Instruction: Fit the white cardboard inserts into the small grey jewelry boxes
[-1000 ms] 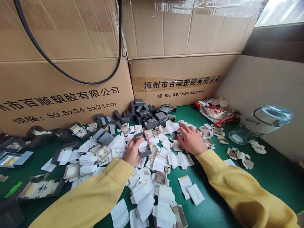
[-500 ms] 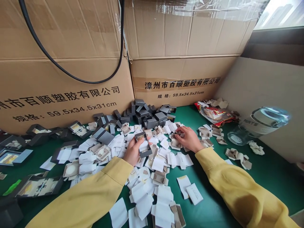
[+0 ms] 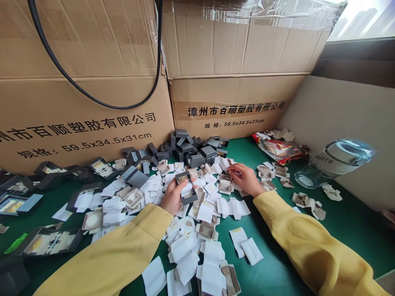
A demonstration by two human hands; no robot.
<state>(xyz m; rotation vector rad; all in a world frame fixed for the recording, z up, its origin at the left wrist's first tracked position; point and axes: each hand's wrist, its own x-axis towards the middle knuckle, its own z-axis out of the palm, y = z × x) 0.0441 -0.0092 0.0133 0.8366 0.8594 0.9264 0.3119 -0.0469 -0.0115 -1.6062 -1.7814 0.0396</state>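
My left hand is closed around a small dark grey box, open toward me, with a white piece inside. It holds the box just above a heap of folded white card inserts. My right hand reaches to the right side of that heap. Its thumb and fingers are bent together at the card pieces, and what lies between the fingertips is too small to make out. Beside its fingers lies an insert with its grey-brown inner side showing.
Dark grey boxes are piled against large cardboard cartons. More open boxes lie at left. On the right are a red snack bag, a clear bottle and crumpled paper. A black cable hangs in front.
My right hand's fingers have shifted slightly up and left among the card inserts. My left hand and the grey box have stayed in place.
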